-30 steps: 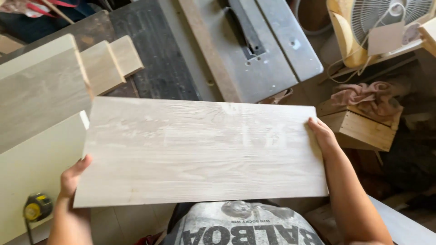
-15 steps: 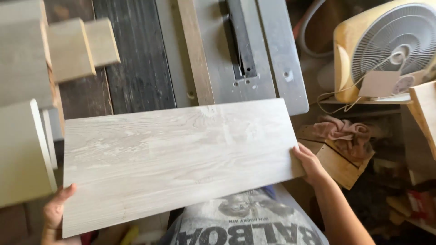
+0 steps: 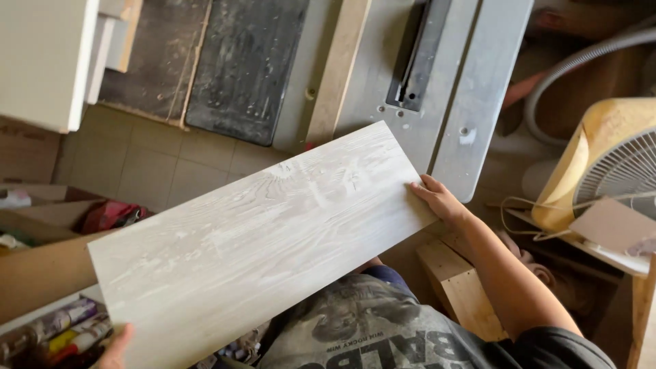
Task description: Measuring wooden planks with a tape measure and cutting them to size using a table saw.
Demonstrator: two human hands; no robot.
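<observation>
Just beside the fingers of the left hand (image 3: 115, 350), low in the corner, lie several round tubes with yellow, red and white printed labels (image 3: 51, 335). Well above them sits an open brown cardboard box (image 3: 31, 215) holding a crumpled red packet (image 3: 109, 215).

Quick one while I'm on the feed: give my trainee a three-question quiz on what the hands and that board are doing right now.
1. True or false: the right hand grips the pale wood-grain board at its end edge.
2. Which thing lies beyond the board's far end? A) grey table saw top B) sink C) ladder
3. Fill in: to the right stands a yellow-cased ____.

Key: 1 true; 2 A; 3 fan. The left hand shows only at the board's lower corner.
</observation>
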